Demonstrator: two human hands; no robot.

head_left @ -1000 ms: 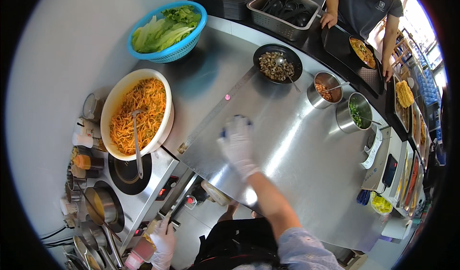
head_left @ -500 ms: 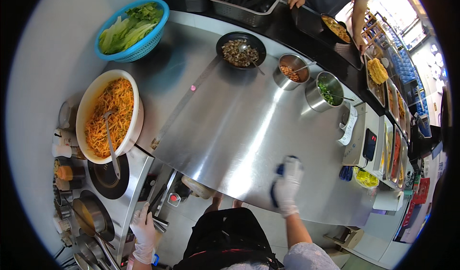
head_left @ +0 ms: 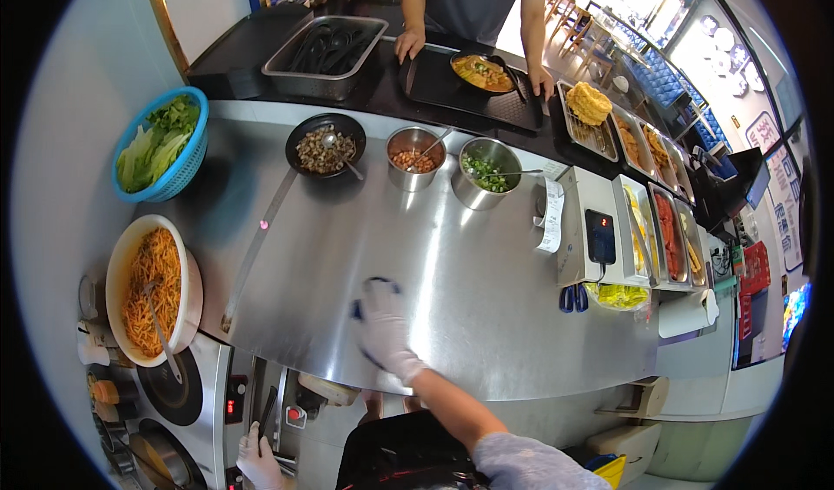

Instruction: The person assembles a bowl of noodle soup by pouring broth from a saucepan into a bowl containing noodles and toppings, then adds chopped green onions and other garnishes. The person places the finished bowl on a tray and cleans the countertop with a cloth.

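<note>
The gloved left hand [head_left: 259,462] is at a dark handle [head_left: 268,412] near the stove [head_left: 214,377], its grip unclear. The gloved right hand [head_left: 384,327] holds a dark blue cloth [head_left: 357,309] against the steel worktop [head_left: 486,316]; beyond sit a black bowl [head_left: 304,168] and, farther, a black tray [head_left: 426,71].

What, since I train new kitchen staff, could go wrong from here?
The right hand is over a dark cloth on the counter; a wide sweep might catch the small spoon jutting from the black bowl and spill its contents.

The big spoon reaches past the rim of the white bowl, above the hob plate in this view; if that were hot, the handle could heat up.
</note>
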